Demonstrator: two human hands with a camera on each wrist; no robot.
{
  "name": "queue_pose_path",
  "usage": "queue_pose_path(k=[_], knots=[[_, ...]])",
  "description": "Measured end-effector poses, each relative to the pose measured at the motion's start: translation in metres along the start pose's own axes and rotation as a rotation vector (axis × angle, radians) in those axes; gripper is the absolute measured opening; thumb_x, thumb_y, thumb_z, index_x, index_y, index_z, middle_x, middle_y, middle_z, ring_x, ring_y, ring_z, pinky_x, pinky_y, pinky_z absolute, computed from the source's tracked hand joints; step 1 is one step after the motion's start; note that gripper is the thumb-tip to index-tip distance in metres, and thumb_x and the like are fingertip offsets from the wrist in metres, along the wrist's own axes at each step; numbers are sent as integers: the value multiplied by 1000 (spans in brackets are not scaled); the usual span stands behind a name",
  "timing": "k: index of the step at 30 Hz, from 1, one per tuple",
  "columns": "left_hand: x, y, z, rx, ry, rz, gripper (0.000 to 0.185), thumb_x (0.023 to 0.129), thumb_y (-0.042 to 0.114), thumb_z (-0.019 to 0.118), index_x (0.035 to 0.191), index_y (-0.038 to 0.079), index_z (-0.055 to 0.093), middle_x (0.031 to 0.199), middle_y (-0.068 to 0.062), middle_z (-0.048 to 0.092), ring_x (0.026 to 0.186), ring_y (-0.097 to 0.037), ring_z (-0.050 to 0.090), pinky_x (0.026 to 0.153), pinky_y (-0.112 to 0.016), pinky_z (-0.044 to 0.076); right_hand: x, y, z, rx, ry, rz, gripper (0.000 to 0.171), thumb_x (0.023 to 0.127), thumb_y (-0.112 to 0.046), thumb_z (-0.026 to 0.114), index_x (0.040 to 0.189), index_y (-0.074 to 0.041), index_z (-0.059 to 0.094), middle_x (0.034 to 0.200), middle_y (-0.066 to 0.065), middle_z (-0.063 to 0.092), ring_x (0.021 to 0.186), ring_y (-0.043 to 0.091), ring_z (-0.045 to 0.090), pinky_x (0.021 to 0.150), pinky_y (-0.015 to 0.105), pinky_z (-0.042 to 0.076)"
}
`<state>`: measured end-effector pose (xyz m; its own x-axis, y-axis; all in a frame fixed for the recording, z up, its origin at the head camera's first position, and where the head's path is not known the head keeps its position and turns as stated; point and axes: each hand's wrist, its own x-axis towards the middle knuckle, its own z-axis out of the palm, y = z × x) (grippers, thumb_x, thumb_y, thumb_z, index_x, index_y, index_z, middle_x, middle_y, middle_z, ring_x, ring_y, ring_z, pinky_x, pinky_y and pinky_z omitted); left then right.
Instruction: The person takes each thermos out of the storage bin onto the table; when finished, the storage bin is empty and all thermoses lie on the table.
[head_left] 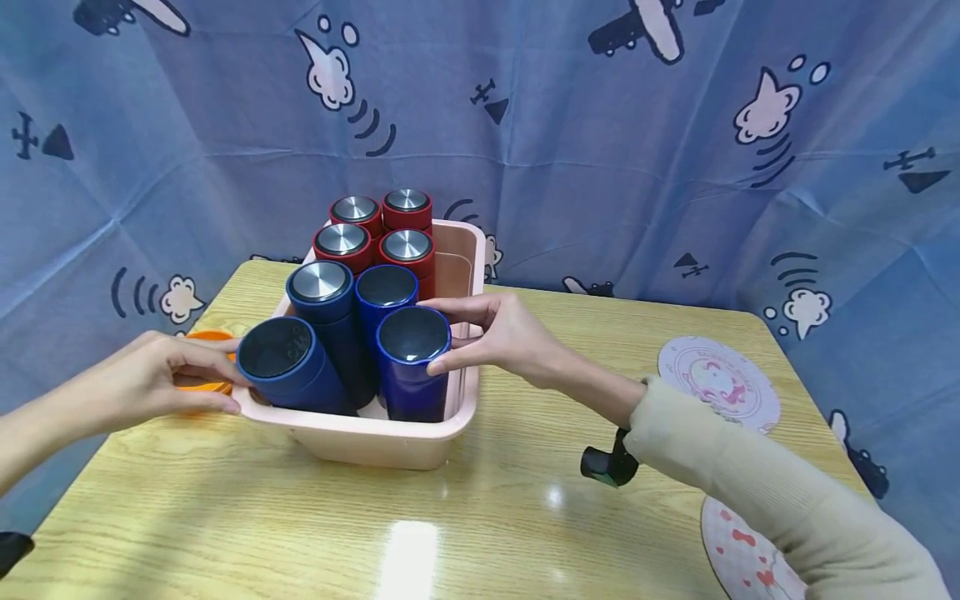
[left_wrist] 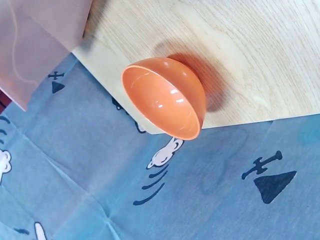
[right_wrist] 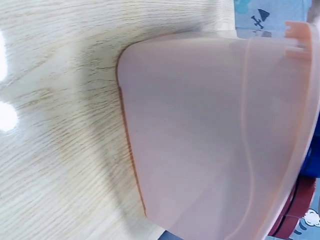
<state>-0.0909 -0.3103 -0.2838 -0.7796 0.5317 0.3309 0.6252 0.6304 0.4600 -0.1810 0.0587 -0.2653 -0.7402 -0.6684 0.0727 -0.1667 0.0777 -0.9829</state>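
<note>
A pale pink plastic bin point(head_left: 352, 437) holds red and blue flasks. My right hand point(head_left: 498, 337) pinches a glossy blue flask point(head_left: 412, 367) with a dark top, standing in the bin's front right corner. At the front left corner, my left hand point(head_left: 176, 375) grips the bin's rim, its fingertips close beside a matte blue flask point(head_left: 292, 362) that tilts toward it. Whether those fingertips touch that flask is hard to tell. Another blue flask point(head_left: 386, 292) with a dark top and a blue one with a silver top point(head_left: 321, 287) stand behind.
Several red flasks point(head_left: 343, 243) with silver tops fill the bin's back. An orange bowl point(left_wrist: 162, 97) lies tipped near the table edge, partly behind my left hand in the head view. Two round patterned mats point(head_left: 720, 383) point(head_left: 750, 554) lie at the right. A blue curtain point(head_left: 525, 167) hangs behind the table.
</note>
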Motion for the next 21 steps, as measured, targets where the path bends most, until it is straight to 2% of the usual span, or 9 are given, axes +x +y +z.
queue_pose_path(k=[4, 9, 12, 15, 21], knots=[[0, 0, 0, 8, 1, -9, 39, 59, 4, 89, 88, 26, 75, 91, 15, 71, 110, 16, 49, 81, -2, 44, -2, -6, -4, -13, 30, -25, 57, 69, 6, 82, 123, -4, 65, 109, 8, 70, 107, 21, 63, 85, 32, 56], [0, 0, 1, 16, 3, -9, 38, 59, 5, 89, 88, 25, 75, 91, 16, 70, 101, 13, 54, 78, -3, 45, -2, -16, -8, 0, 48, -49, 58, 68, 7, 82, 123, -2, 65, 107, 10, 71, 106, 22, 63, 82, 29, 56], [0, 0, 1, 6, 2, -2, 38, 59, 4, 88, 89, 24, 75, 90, 15, 70, 95, 11, 57, 75, -4, 47, -3, -23, -11, 1, 62, -76, 58, 68, 8, 81, 123, 0, 64, 108, 11, 70, 108, 22, 63, 89, 32, 54], [0, 0, 1, 1, 6, -2, 39, 59, 3, 88, 89, 24, 75, 91, 15, 70, 96, 11, 57, 76, -4, 47, -3, -30, -14, -13, 79, -99, 58, 68, 7, 82, 123, 0, 64, 110, 11, 70, 112, 21, 61, 95, 34, 51], [0, 0, 1, -24, 1, -6, 38, 59, 2, 88, 89, 22, 75, 90, 14, 70, 89, 9, 60, 72, -6, 49, -4, -44, -16, -39, 109, -94, 58, 67, 4, 83, 122, -2, 65, 107, 10, 71, 109, 21, 63, 93, 33, 52]])
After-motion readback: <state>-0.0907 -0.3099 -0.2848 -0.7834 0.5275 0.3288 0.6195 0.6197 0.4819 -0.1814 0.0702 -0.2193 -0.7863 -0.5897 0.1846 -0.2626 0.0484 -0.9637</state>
